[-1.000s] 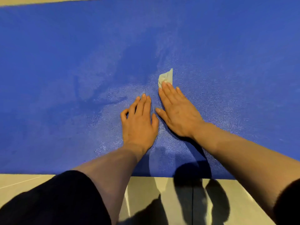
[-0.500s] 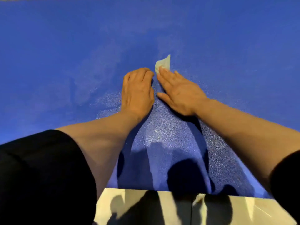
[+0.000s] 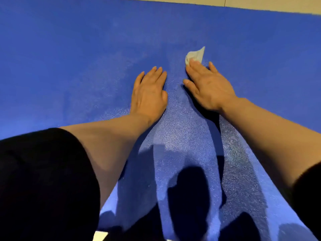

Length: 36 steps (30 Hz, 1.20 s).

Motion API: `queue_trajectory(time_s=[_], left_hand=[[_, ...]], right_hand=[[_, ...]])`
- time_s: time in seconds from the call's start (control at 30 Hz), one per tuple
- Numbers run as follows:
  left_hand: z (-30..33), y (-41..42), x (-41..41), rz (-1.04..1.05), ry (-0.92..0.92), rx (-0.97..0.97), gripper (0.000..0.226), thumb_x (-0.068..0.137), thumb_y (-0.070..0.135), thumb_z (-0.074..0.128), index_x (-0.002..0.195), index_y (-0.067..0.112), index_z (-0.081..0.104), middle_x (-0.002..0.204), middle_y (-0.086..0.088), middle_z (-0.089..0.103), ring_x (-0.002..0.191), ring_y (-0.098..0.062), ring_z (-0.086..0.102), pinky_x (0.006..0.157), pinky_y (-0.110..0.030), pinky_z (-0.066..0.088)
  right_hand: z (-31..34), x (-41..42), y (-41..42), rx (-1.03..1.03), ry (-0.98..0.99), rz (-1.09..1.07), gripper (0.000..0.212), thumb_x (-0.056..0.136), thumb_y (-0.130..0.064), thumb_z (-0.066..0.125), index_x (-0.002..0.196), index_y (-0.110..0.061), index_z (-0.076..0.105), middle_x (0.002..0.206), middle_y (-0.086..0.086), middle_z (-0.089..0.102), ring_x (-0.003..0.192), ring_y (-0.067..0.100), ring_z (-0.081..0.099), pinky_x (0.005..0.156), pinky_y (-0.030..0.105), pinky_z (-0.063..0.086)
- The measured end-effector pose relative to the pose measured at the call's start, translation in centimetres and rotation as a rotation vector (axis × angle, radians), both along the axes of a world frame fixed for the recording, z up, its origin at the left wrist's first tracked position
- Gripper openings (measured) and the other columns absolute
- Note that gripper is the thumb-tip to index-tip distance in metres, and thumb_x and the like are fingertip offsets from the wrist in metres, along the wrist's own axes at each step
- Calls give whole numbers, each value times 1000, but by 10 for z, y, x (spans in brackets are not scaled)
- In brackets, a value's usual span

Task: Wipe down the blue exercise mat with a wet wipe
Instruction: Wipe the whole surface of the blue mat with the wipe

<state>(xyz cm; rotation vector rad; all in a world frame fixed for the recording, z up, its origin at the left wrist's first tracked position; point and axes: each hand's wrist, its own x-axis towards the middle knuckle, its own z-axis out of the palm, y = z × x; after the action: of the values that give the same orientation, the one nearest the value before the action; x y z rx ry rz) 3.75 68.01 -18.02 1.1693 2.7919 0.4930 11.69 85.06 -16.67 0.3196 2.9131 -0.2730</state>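
Blue exercise mat fills nearly the whole view; far edge shows at top w/ pale floor beyond it. Wet wipe sits mid-mat, somewhat toward the far edge, pinned under the fingertips of the right hand. That hand's grip is flat: fingers straight, pressing down, not curled round the wipe. Left hand lies palm-down just beside it, apart from the wipe, fingers straight, holding nothing, prob. bracing body weight. Mat betw. the arms glistens, looks damp; left side and far right look duller, so likely still to do. Risks: only the fingertips hold the wipe, so a fast stroke could let it bunch, fold or slip out, leaving bare fingers dragging; a small crumpled wipe covers a narrow strip, so gaps betw. passes are likely; the damp mat could let the bracing hand slide when weight shifts fwd. Hard to tell: most of the wipe is hidden under the fingers, so its size and fold are unclear; near edge of the mat is mostly covered by dark sleeves and shadows; mat's left and right ends are cut off.
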Motion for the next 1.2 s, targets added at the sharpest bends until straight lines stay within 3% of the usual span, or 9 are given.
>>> queue_trajectory(time_s=[0.17, 0.3, 0.37, 0.47, 0.6, 0.8, 1.0, 1.07, 1.2], left_hand=[[-2, 5, -3, 22, -38, 82, 49, 90, 11, 43, 138, 4, 51, 147, -12, 46, 139, -27, 39, 116, -38, 22], [-4, 9, -3, 37, 14, 88, 50, 87, 18, 37, 129, 1, 59, 136, -16, 56, 129, -32, 50, 109, -44, 33], [-4, 10, -3, 31, 15, 72, 53, 87, 22, 33, 128, 2, 60, 136, -15, 57, 128, -31, 51, 108, -43, 34], [-5, 7, -2, 22, 24, 68, 53, 88, 23, 32, 129, 3, 59, 136, -15, 56, 129, -31, 51, 108, -44, 35], [-8, 9, -2, 27, 62, 107, 48, 88, 20, 38, 125, 2, 62, 133, -15, 59, 125, -31, 54, 106, -43, 38], [-9, 12, -5, 26, 98, 122, 46, 87, 20, 41, 124, 1, 62, 131, -15, 60, 123, -31, 55, 105, -39, 31], [-9, 11, -6, 32, 102, 88, 48, 88, 22, 38, 126, 3, 61, 132, -12, 60, 124, -30, 54, 106, -37, 29], [-9, 13, -5, 35, 111, 84, 48, 87, 22, 39, 124, 3, 62, 131, -12, 60, 123, -29, 55, 105, -36, 28], [-9, 15, -6, 47, 109, 86, 47, 87, 22, 40, 123, 3, 63, 130, -12, 61, 122, -29, 56, 106, -37, 29]], right_hand=[[-1, 6, -21, -51, 111, -9, 81, 89, -51, 5, 144, -2, 38, 155, 15, 30, 144, 27, 26, 119, 39, 5], [2, -5, -11, -72, 81, 123, 71, 95, -49, 11, 150, -8, 30, 159, 10, 21, 148, 20, 18, 119, 37, 0], [0, -21, 14, -17, 39, 101, 58, 103, -43, 20, 153, -13, 22, 162, 6, 14, 149, 17, 13, 119, 38, -2], [3, -36, 39, -9, 23, -48, 50, 106, -33, 24, 151, -11, 28, 161, 5, 18, 147, 20, 19, 119, 41, -2], [-1, -35, 9, -56, 109, -67, 64, 98, -43, 14, 140, -4, 42, 156, 14, 29, 144, 26, 26, 119, 42, 2], [-1, -59, 9, -89, 83, 22, 53, 106, -35, 25, 153, -12, 21, 162, 4, 10, 149, 13, 7, 118, 36, -8], [-2, -65, 32, -78, 103, -214, 50, 106, -34, 24, 150, -10, 30, 161, 6, 18, 149, 16, 12, 119, 39, -6], [-4, -65, 13, -90, 138, -184, 51, 106, -35, 25, 147, -7, 35, 159, 10, 22, 148, 20, 14, 119, 39, -4], [-5, -70, 3, -115, 101, -19, 55, 106, -37, 25, 154, -11, 20, 162, 7, 10, 150, 16, 6, 118, 34, -7]])
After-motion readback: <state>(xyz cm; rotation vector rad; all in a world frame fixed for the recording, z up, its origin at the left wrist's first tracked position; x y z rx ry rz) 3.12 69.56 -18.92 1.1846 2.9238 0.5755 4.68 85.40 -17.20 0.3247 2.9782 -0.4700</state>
